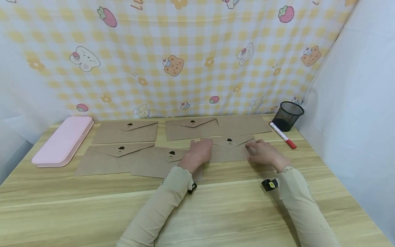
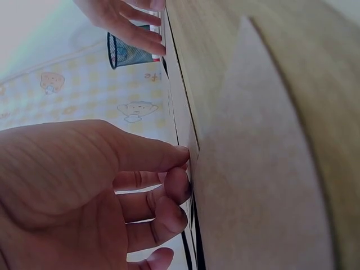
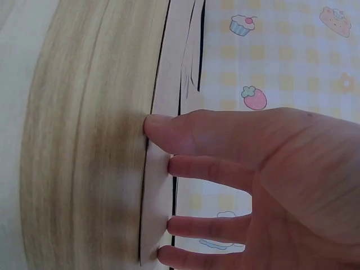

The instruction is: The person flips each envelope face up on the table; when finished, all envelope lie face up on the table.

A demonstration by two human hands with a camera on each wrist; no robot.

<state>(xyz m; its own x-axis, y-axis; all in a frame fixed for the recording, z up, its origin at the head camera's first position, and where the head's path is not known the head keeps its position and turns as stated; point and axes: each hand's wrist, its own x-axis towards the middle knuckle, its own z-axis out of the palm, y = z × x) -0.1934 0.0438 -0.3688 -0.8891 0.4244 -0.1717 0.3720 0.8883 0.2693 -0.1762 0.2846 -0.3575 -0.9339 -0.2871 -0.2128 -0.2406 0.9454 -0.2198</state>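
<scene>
A brown paper envelope (image 1: 228, 152) with a hat-and-moustache print on its flap lies in the front row at the right. My left hand (image 1: 200, 154) is at its left end; in the left wrist view the curled fingers (image 2: 169, 219) and thumb pinch at the envelope's edge. At the right end my right hand (image 1: 267, 154) touches the paper with fairly straight, spread fingers (image 3: 211, 228), the thumb at the near edge. Under the left wrist lies another envelope (image 1: 154, 164), partly covered by the arm and overlapping a further envelope (image 1: 108, 161) to its left.
Behind lie more envelopes (image 1: 139, 133), (image 1: 185, 132) and a plain brown one (image 1: 243, 125). A pink case (image 1: 64, 139) sits at the far left. At the back right are a black mesh pen cup (image 1: 287, 118) and a red-capped marker (image 1: 280, 132). A patterned curtain (image 1: 197, 44) hangs behind the table.
</scene>
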